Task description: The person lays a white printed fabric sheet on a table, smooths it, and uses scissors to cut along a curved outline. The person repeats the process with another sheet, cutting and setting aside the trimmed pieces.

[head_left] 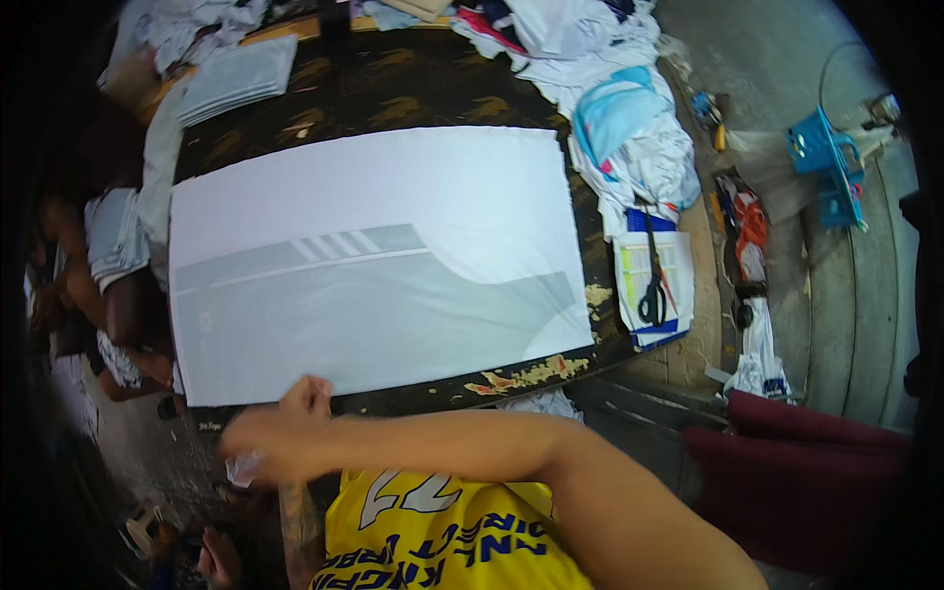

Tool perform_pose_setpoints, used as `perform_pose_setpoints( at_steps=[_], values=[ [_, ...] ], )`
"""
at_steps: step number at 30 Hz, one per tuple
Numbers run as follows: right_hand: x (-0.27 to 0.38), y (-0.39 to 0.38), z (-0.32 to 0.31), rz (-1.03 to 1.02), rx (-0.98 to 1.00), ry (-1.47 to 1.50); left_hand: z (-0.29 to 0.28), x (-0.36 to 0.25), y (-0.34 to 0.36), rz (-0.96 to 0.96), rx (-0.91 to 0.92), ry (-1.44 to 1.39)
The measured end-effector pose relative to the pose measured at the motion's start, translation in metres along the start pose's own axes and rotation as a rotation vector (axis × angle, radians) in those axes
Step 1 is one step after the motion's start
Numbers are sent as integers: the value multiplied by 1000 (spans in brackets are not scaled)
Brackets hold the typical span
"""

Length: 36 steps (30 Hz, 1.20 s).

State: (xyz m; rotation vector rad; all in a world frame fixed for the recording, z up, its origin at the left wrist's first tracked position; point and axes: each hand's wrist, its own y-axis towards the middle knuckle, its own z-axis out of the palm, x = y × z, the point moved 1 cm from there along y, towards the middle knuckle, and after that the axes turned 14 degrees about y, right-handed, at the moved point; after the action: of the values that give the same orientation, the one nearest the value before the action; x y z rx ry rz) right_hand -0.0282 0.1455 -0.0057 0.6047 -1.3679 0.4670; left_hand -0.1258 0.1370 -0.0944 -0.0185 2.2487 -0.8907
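A large white sheet, which looks like cloth, lies flat over the dark patterned table. On it shows a grey printed garment panel with pale stripes. At the sheet's near edge is my left hand, its fingers curled closed; what they hold, if anything, is hidden. My right arm reaches across my body to the left. My right hand is in front of the left forearm, smeared by motion, so its fingers cannot be read. A small whitish piece shows just below it; whether the hand holds it is unclear.
A folded grey-white stack sits at the far left of the table. White and light-blue garments are heaped at the right, beyond black scissors on papers. Another person is at the left. A maroon seat stands right.
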Motion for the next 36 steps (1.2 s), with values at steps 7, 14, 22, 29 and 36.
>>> perform_pose_setpoints(
  at_steps=[7,14,22,29,36],
  values=[
    [-2,-368,-199,867,-1431,-321,40,-180,148,830,-365,497],
    [-40,-462,-178,864,-1787,-29,159,-337,220,889,-335,701],
    [24,-425,-191,755,-1505,-453,201,-372,176,1043,-4,759],
    [55,-373,-173,477,-1042,-528,225,-432,221,1495,-145,1090],
    [22,-461,-203,662,-1458,-189,226,-475,263,1243,165,1437]
  ],
)
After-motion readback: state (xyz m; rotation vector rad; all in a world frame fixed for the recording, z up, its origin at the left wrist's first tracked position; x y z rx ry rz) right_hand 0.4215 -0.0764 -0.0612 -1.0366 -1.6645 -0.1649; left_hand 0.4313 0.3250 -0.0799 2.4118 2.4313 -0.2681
